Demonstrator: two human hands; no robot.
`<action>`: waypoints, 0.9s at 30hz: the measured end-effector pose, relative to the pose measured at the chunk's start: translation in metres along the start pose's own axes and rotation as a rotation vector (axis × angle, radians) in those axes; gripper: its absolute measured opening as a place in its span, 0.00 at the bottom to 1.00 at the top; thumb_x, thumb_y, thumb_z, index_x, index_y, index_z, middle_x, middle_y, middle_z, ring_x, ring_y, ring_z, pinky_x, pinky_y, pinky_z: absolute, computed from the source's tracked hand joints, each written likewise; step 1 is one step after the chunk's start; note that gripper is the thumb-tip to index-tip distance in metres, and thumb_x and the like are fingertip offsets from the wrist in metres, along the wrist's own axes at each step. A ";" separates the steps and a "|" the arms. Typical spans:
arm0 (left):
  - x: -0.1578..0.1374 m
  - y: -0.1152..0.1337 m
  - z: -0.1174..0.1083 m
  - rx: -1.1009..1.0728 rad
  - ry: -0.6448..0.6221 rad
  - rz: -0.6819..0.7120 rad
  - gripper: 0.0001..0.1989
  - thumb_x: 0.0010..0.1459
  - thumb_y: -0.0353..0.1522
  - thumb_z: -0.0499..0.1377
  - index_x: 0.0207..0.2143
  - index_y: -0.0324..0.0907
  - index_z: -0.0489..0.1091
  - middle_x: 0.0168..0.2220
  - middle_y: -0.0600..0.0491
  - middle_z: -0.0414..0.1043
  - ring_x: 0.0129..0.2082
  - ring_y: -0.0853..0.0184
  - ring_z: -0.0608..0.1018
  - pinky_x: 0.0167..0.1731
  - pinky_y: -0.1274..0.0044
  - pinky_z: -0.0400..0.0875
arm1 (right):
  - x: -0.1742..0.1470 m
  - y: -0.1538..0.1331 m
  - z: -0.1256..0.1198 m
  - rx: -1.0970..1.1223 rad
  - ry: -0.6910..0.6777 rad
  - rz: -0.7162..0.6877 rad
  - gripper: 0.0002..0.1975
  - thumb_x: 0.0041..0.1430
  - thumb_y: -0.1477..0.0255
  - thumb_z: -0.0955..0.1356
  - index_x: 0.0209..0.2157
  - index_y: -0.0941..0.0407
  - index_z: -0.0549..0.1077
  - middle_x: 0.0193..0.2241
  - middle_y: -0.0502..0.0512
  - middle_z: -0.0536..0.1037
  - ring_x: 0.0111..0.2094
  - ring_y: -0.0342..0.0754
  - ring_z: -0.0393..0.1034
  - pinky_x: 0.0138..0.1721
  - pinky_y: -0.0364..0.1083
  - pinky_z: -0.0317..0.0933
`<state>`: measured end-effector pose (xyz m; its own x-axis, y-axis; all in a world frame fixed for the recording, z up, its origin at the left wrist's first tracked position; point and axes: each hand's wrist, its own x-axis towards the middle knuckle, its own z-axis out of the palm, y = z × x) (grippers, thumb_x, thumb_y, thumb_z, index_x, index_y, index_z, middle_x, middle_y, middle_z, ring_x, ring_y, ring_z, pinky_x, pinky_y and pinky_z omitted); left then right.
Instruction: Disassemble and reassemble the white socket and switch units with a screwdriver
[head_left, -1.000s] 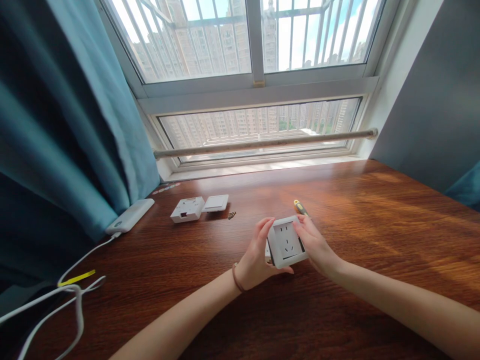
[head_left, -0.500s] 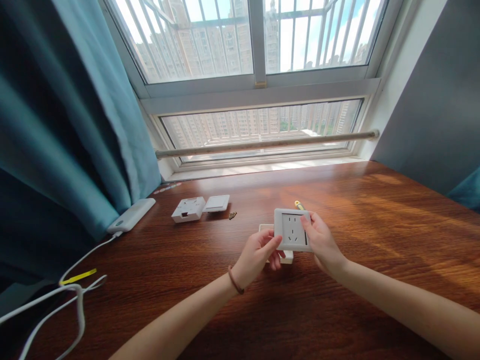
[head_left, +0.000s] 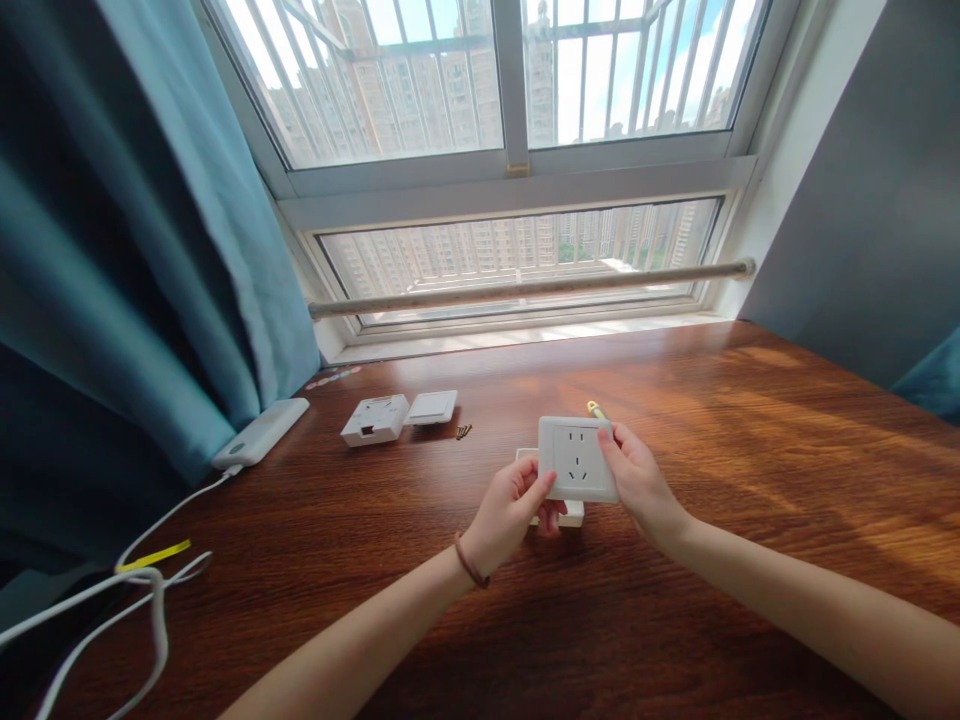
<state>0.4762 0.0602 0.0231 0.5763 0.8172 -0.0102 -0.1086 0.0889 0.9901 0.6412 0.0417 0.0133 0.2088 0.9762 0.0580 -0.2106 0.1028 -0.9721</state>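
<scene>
A white wall socket panel [head_left: 577, 458] with slotted holes is held between both hands, its front turned toward me. My left hand [head_left: 512, 500] grips its lower left edge, thumb on the front and fingers underneath. At the right edge, my right hand [head_left: 642, 482] pinches it with the thumb pressed on the front near the upper corner. Partly covered by the panel and my left hand, a white box [head_left: 572, 514] lies on the table below. A yellow-handled tool [head_left: 595, 409] shows just behind the panel; the remainder is hidden.
Left of centre on the wooden table [head_left: 337, 550] lie a white mounting box [head_left: 375, 420], a white switch plate [head_left: 433, 407] and several screws [head_left: 463, 432]. Farther left are a white power bank [head_left: 262, 434], white cables [head_left: 160, 620] and a yellow strip [head_left: 156, 555], beside a blue curtain [head_left: 150, 230].
The dark gaps between the socket's centre insert and its frame have closed; the insert now sits flush. Both hands still hold the panel, which has shifted slightly left.
</scene>
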 end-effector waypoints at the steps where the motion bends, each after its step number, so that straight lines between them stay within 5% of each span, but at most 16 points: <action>1: 0.000 0.000 0.000 0.002 0.000 0.001 0.19 0.51 0.44 0.59 0.34 0.36 0.64 0.18 0.56 0.67 0.14 0.75 0.69 0.15 0.83 0.63 | 0.000 0.000 0.000 0.005 -0.009 -0.003 0.16 0.55 0.55 0.64 0.35 0.54 0.66 0.28 0.51 0.73 0.29 0.46 0.68 0.31 0.45 0.63; 11: 0.002 0.000 -0.003 -0.005 -0.057 -0.012 0.19 0.49 0.40 0.62 0.37 0.36 0.63 0.22 0.55 0.70 0.16 0.74 0.70 0.18 0.82 0.65 | 0.000 -0.003 -0.002 0.035 -0.040 0.015 0.16 0.54 0.55 0.65 0.35 0.54 0.67 0.31 0.53 0.76 0.30 0.49 0.70 0.31 0.46 0.64; 21: 0.006 0.000 -0.008 -0.028 0.026 0.016 0.18 0.48 0.38 0.64 0.36 0.35 0.65 0.21 0.55 0.70 0.17 0.76 0.67 0.19 0.82 0.62 | 0.002 0.000 0.001 0.059 -0.067 -0.004 0.18 0.53 0.57 0.66 0.38 0.57 0.69 0.35 0.54 0.77 0.36 0.50 0.71 0.35 0.46 0.65; 27: 0.007 0.002 -0.008 -0.097 0.128 -0.006 0.18 0.48 0.39 0.63 0.35 0.34 0.70 0.32 0.48 0.73 0.26 0.72 0.72 0.27 0.80 0.66 | 0.000 -0.002 0.000 0.094 -0.097 -0.003 0.17 0.53 0.58 0.67 0.39 0.55 0.68 0.37 0.55 0.76 0.38 0.50 0.71 0.36 0.46 0.65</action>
<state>0.4741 0.0708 0.0243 0.4698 0.8818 -0.0404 -0.1869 0.1441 0.9717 0.6419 0.0415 0.0155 0.1172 0.9893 0.0874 -0.2997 0.1191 -0.9466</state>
